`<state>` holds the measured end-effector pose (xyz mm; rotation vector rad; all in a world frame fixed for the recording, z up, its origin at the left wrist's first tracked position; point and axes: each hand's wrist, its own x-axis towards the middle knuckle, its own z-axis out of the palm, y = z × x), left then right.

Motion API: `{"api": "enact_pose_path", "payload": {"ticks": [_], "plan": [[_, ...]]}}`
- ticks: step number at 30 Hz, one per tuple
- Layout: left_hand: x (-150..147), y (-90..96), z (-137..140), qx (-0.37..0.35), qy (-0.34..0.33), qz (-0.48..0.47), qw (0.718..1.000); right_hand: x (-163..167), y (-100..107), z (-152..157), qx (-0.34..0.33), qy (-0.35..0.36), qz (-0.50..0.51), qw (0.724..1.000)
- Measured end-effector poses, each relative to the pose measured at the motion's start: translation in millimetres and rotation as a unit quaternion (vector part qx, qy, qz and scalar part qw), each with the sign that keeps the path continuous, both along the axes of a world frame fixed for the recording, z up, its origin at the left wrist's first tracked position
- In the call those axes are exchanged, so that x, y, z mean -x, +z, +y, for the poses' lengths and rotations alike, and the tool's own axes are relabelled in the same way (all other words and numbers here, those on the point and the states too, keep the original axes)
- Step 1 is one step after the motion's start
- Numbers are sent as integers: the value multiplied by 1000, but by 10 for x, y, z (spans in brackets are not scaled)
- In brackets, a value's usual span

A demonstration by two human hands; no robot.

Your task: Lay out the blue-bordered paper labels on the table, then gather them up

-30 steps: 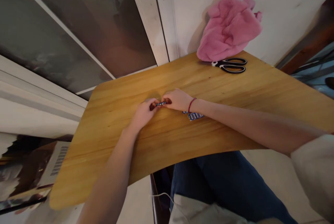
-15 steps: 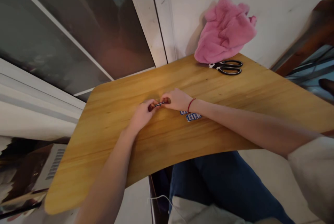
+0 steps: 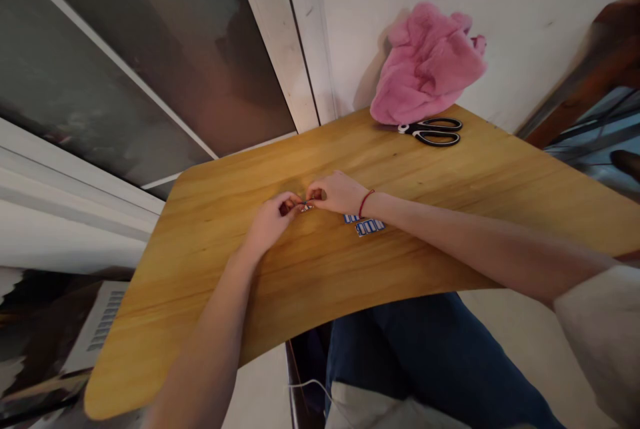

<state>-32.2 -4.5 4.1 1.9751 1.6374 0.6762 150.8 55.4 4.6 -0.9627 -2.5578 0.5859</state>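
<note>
Wooden table [image 3: 450,169], both hands pinching one small dark item [image 3: 304,205] between fingertips.

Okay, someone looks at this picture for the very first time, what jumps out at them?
First the fluffy pink cloth, heaped against the white wall at the far edge of the wooden table, with black-handled scissors lying just in front of it. Then the left hand and right hand, meeting at the table's middle and pinching a small dark object between them; it is too small to identify. Small blue-and-white pieces lie beside the right wrist.
</note>
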Motion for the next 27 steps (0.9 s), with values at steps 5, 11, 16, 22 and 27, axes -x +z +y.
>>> {"api": "enact_pose_path", "payload": {"ticks": [5, 11, 16, 22, 27], "plan": [[18, -46, 19, 2, -6, -21, 1000, -2, -21, 5, -18, -4, -13, 1000], [16, -44, 23, 2, -2, -32, 999, 4, -25, -5, -21, -8, -17, 1000], [20, -47, 22, -3, 5, -34, 999, 9, -4, -23, -15, -6, -19, 1000], [15, -41, 21, -1, 6, -31, 1000, 14, 6, -21, -13, -9, -22, 1000], [-29, -37, 6, -3, 5, -9, 1000, 18, -17, -19, -21, -5, -17, 1000]]}}
